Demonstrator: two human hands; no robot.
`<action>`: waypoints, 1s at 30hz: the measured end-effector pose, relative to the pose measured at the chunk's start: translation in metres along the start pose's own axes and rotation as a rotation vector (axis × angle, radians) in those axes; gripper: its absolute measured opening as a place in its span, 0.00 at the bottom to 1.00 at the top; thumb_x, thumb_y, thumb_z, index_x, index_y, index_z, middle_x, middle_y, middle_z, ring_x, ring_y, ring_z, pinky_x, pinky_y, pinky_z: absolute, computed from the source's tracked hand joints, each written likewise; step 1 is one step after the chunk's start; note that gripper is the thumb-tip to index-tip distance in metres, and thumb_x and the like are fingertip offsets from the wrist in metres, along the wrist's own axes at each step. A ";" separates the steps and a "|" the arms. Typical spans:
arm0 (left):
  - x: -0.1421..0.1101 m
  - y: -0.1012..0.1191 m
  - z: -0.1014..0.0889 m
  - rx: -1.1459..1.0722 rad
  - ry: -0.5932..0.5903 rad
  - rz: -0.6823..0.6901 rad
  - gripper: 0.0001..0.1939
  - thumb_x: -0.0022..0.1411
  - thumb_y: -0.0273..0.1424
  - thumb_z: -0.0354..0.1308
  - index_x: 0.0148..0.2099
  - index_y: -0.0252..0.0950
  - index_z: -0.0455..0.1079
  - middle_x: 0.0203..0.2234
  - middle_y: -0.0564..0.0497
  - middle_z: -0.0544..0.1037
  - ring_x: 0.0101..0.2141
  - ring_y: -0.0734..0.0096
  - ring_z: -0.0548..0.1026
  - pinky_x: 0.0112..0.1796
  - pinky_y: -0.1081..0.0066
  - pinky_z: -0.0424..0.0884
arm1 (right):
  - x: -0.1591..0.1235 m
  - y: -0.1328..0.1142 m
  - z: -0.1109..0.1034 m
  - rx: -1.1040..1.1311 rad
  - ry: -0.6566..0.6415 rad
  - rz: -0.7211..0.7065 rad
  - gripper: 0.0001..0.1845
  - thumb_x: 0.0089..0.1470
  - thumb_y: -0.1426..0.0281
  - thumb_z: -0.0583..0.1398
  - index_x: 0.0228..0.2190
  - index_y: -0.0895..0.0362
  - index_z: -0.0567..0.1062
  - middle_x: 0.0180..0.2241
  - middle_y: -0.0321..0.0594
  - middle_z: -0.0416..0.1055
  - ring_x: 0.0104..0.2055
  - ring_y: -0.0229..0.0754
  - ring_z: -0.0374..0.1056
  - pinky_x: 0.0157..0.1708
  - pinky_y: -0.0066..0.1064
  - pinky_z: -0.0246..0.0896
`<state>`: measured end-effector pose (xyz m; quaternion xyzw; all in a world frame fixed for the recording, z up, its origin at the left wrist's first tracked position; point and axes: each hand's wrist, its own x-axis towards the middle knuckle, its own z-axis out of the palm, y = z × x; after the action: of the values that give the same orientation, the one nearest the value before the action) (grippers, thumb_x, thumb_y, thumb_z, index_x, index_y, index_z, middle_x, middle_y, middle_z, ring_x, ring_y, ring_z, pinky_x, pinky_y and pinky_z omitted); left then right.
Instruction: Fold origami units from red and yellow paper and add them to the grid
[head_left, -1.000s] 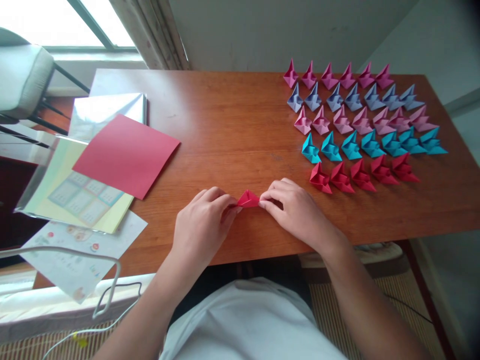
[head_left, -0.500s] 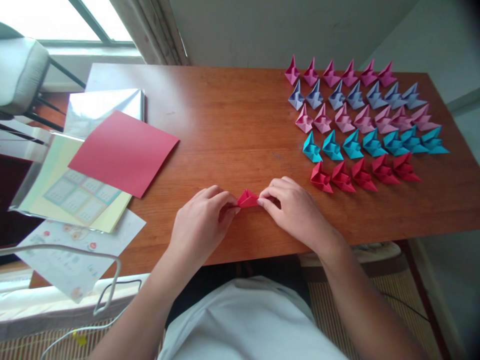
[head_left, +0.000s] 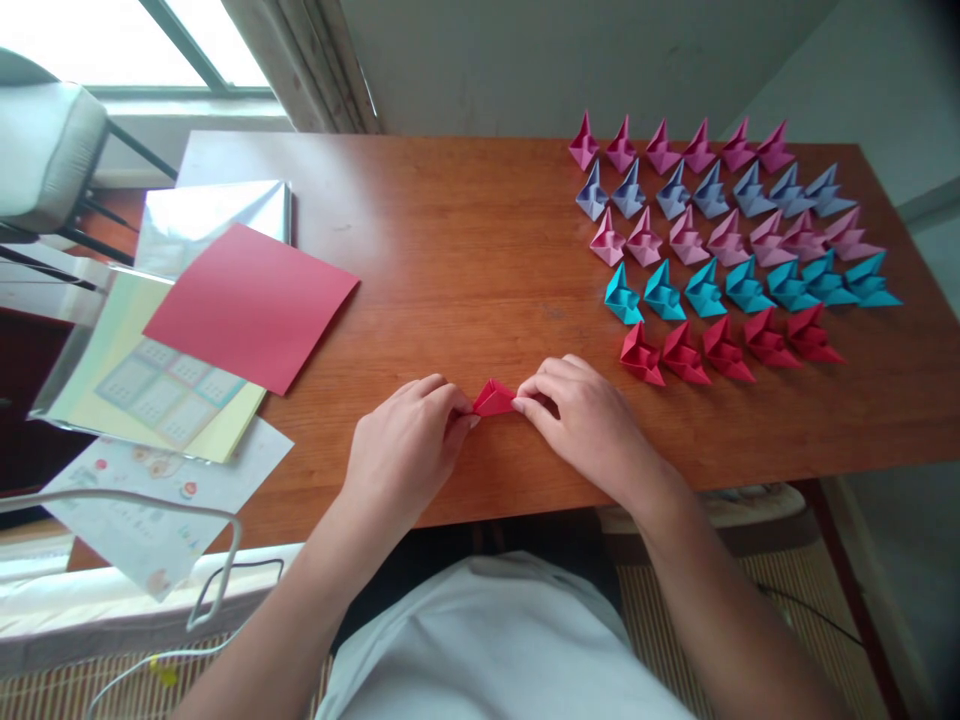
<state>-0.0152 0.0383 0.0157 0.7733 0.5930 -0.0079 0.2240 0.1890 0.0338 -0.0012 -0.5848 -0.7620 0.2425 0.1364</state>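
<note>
Between my two hands, near the table's front edge, is a small red folded paper piece [head_left: 493, 399] with a raised triangular peak. My left hand [head_left: 411, 432] pinches its left corner between thumb and fingers. Its right corner is pinched the same way by my right hand [head_left: 581, 420]. Fingertips hide both corners. To the right of my right hand stands a row of finished-looking red origami pieces [head_left: 682, 355], each with pointed tips.
Behind the red row are rows of turquoise [head_left: 705, 292], pink [head_left: 688, 238], lavender [head_left: 674, 192] and magenta origami [head_left: 663, 150]. At left, a red paper sheet [head_left: 251, 308] overlaps a yellow paper pack [head_left: 236, 425] and a silvery packet [head_left: 217, 208] on the wooden table [head_left: 420, 250].
Both hands keep their pinch on the red folded paper, which has shifted very slightly left in view. The camera view has moved a little; the origami rows stay in place.
</note>
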 end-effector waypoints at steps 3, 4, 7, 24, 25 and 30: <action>-0.001 -0.002 -0.001 -0.008 0.009 0.009 0.09 0.69 0.36 0.54 0.37 0.42 0.73 0.36 0.54 0.77 0.38 0.65 0.76 0.27 0.69 0.56 | 0.000 -0.001 -0.001 -0.003 -0.006 0.009 0.08 0.64 0.69 0.61 0.31 0.54 0.78 0.35 0.38 0.76 0.42 0.45 0.68 0.42 0.36 0.61; -0.001 -0.002 -0.001 -0.004 0.013 0.014 0.10 0.69 0.37 0.53 0.37 0.42 0.73 0.35 0.54 0.77 0.37 0.65 0.76 0.27 0.69 0.56 | 0.000 -0.001 -0.001 -0.004 -0.009 0.012 0.08 0.64 0.69 0.60 0.31 0.54 0.77 0.35 0.38 0.76 0.43 0.45 0.68 0.42 0.36 0.61; 0.001 0.001 -0.002 0.019 0.043 0.028 0.15 0.71 0.41 0.51 0.35 0.41 0.74 0.33 0.53 0.76 0.36 0.65 0.75 0.26 0.69 0.56 | 0.000 -0.003 -0.002 -0.013 -0.010 0.014 0.09 0.64 0.69 0.60 0.31 0.54 0.77 0.35 0.38 0.76 0.43 0.45 0.68 0.42 0.36 0.61; 0.015 0.006 0.027 -0.245 0.360 0.185 0.12 0.65 0.25 0.58 0.50 0.37 0.74 0.41 0.51 0.80 0.34 0.71 0.78 0.34 0.73 0.71 | 0.005 -0.003 0.001 -0.032 0.010 0.034 0.11 0.62 0.68 0.61 0.26 0.53 0.73 0.31 0.37 0.74 0.39 0.44 0.67 0.36 0.35 0.56; 0.015 0.006 0.029 -0.237 0.371 0.191 0.12 0.66 0.26 0.57 0.50 0.38 0.74 0.41 0.50 0.80 0.34 0.70 0.78 0.35 0.72 0.71 | 0.005 -0.003 0.002 -0.034 0.020 0.040 0.11 0.62 0.68 0.62 0.26 0.53 0.72 0.30 0.37 0.73 0.38 0.44 0.66 0.35 0.34 0.55; 0.014 0.006 0.033 -0.195 0.420 0.214 0.11 0.68 0.28 0.57 0.50 0.37 0.75 0.41 0.49 0.80 0.37 0.67 0.78 0.37 0.70 0.72 | 0.005 -0.005 0.008 -0.043 0.081 0.072 0.11 0.59 0.69 0.64 0.26 0.53 0.70 0.29 0.35 0.73 0.37 0.43 0.65 0.33 0.34 0.54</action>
<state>0.0030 0.0379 -0.0160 0.7912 0.5393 0.2338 0.1691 0.1800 0.0364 -0.0057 -0.6239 -0.7394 0.2070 0.1454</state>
